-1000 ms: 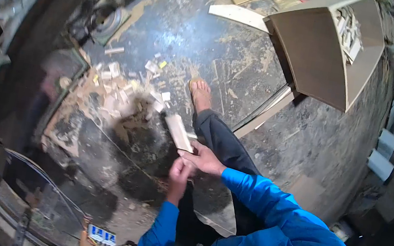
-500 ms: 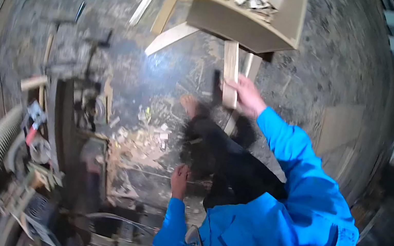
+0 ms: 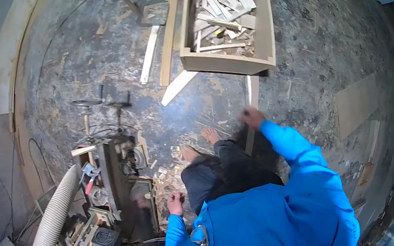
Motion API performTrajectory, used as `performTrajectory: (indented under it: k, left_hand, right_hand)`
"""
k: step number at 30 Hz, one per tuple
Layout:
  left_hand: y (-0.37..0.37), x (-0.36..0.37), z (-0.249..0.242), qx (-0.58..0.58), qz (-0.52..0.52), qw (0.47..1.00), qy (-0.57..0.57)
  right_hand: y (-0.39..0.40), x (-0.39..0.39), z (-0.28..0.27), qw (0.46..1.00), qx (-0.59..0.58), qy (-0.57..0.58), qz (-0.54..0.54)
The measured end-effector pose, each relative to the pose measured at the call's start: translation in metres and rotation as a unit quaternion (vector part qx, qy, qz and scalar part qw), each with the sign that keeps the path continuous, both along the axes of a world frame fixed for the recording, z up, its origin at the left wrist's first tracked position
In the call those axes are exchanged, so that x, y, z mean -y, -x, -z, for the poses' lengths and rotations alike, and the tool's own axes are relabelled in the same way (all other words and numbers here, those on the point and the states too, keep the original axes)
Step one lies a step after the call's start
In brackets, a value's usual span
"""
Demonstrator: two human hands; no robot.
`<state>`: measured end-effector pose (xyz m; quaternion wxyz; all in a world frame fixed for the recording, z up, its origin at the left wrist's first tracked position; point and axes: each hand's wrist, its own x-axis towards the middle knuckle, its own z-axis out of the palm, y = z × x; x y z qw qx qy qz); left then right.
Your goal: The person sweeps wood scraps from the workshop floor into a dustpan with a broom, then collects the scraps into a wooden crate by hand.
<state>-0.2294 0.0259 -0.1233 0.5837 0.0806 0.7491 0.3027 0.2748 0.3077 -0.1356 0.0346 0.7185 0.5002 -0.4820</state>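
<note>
My right hand [image 3: 253, 117] is out in front of me above the floor, its fingers drawn in and blurred. No wooden piece shows in it. Just beyond it, a pale wood strip [image 3: 252, 90] lies on the floor and runs under the front of a large wooden box [image 3: 224, 67]. Wood offcuts [image 3: 224, 8] fill the inside of this box. My left hand [image 3: 175, 203] hangs low beside my leg, fingers curled in, with nothing visible in them. The nearest thing to it is the machine [image 3: 110, 176] on the left.
Long boards [image 3: 170, 35] lie left of the box, and a tapered offcut [image 3: 178, 87] pokes out from its front corner. A ribbed hose [image 3: 54, 214] stands beside the machine. Wood scraps [image 3: 163, 173] litter the floor near my feet. A flat panel [image 3: 355, 105] lies at right.
The wooden piece that my right hand held has left it. My view has shifted, showing more of the box and its offcuts. My left hand stays low at my side.
</note>
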Motion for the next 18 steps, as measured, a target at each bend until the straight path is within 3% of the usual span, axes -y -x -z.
performTrajectory:
  k: [1, 3, 5, 8, 10, 12, 16, 17, 18]
  left_hand:
    - [0.005, 0.000, -0.006, 0.009, 0.007, 1.000, 0.010]
    - [0.017, 0.004, -0.002, 0.007, 0.039, 0.998, 0.044]
    - [0.033, -0.002, -0.007, -0.055, 0.215, 0.972, 0.080]
    - [0.076, -0.004, 0.049, -0.181, 0.373, 0.910, 0.021]
    - [0.095, -0.030, 0.054, -0.173, 0.359, 0.917, 0.007]
    - [0.106, -0.064, 0.046, -0.111, 0.286, 0.952, 0.002]
    - [0.126, -0.125, 0.023, -0.008, 0.186, 0.982, 0.044]
    - [0.127, -0.140, 0.015, -0.019, 0.176, 0.983, 0.040]
    - [0.135, -0.152, 0.021, -0.068, 0.231, 0.969, 0.054]
  right_hand:
    - [-0.005, 0.037, -0.008, 0.996, -0.076, -0.039, 0.022]
    - [-0.019, 0.095, -0.011, 0.997, 0.037, 0.022, -0.071]
    - [-0.021, 0.129, -0.070, 0.990, 0.085, 0.079, -0.080]
    - [-0.026, 0.172, -0.093, 0.983, 0.138, 0.116, 0.030]
    - [-0.028, 0.197, -0.103, 0.973, 0.174, 0.139, 0.065]
    - [-0.020, 0.214, -0.076, 0.953, 0.169, 0.244, 0.068]
    - [0.050, 0.205, -0.084, 0.980, 0.140, 0.138, 0.040]
    - [0.057, 0.211, -0.060, 0.989, 0.048, 0.110, 0.084]
    - [0.067, 0.205, -0.055, 0.987, -0.046, 0.081, 0.131]
